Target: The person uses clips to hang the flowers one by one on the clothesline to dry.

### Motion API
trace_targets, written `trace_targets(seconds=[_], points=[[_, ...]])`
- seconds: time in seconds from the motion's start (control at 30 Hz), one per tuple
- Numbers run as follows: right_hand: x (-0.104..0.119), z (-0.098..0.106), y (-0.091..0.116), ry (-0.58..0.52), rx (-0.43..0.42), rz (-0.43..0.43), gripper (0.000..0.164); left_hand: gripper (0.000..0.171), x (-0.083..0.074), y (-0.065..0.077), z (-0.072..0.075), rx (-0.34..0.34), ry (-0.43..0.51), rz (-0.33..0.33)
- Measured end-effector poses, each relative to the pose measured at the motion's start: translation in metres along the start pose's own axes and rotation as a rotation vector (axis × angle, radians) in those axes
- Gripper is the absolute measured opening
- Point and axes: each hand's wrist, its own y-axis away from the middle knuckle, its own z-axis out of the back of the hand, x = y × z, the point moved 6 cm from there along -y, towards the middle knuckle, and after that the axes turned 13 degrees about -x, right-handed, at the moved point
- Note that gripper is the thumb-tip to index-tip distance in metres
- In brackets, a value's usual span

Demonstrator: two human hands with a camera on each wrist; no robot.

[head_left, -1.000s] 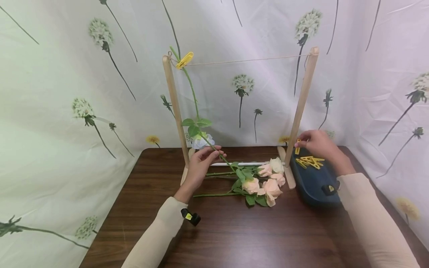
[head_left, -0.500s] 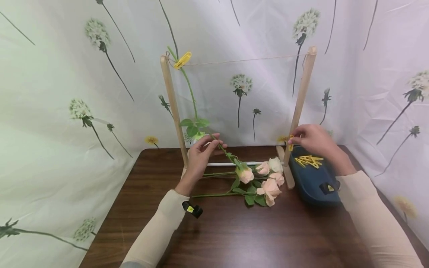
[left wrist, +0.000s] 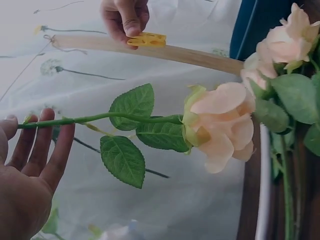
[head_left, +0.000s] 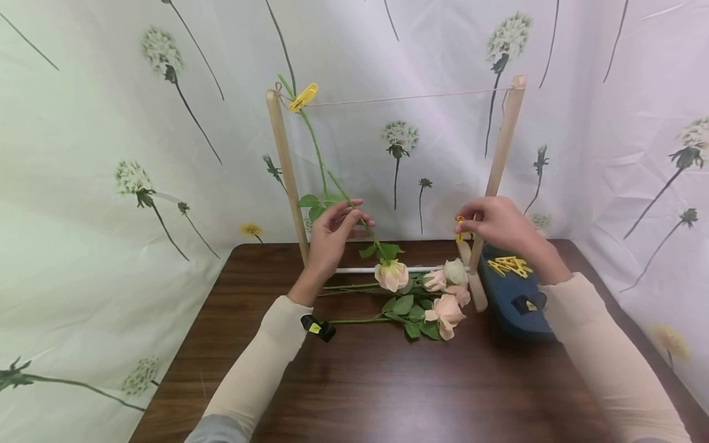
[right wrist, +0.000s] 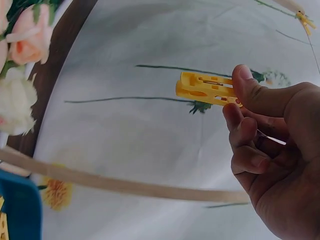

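Observation:
My left hand [head_left: 335, 240] pinches the green stem of a pale pink rose [left wrist: 220, 127] between thumb and fingers; the bloom points down over the table. Between the thumb and fingertips of my right hand [head_left: 501, 221] is a yellow clothespin [right wrist: 207, 90], held in front of the right post. A string [head_left: 399, 98] runs between two wooden posts. Near its left end another yellow clothespin [head_left: 303, 97] grips a second flower's stem [head_left: 317, 144], which hangs down behind my left hand. That flower's bloom is hidden in the head view.
Several pink and white roses [head_left: 445, 314] lie on the dark wooden table [head_left: 410, 394]. At the right, a blue tray [head_left: 506, 311] holds more yellow clothespins [head_left: 509, 266]. The wooden posts [head_left: 504, 141] and a white bar [head_left: 354, 271] form the stand. A flower-printed cloth [head_left: 354, 154] hangs behind.
My left hand has risen slightly, lifting the rose off the others so its bloom hangs lower left. The right hand has carried its clothespin from above the tray leftward past the right post.

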Motion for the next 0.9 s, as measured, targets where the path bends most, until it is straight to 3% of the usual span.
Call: trace_targets(seconds=[0.3,0.57,0.9], points=[[0.025,0.000,-0.016,-0.020,-0.125,0.091,0.011,0.027,-0.017,-0.026,-0.008,-0.002,0.034,-0.040],[0.047,-0.002,-0.036,-0.093,-0.168,0.114,0.012,0.028,-0.030,-0.050,-0.008,0.004,-0.024,-0.046],[0.084,0.008,-0.062,-0.127,-0.230,0.183,0.013,0.029,-0.046,-0.078,-0.012,-0.022,-0.070,-0.106]])
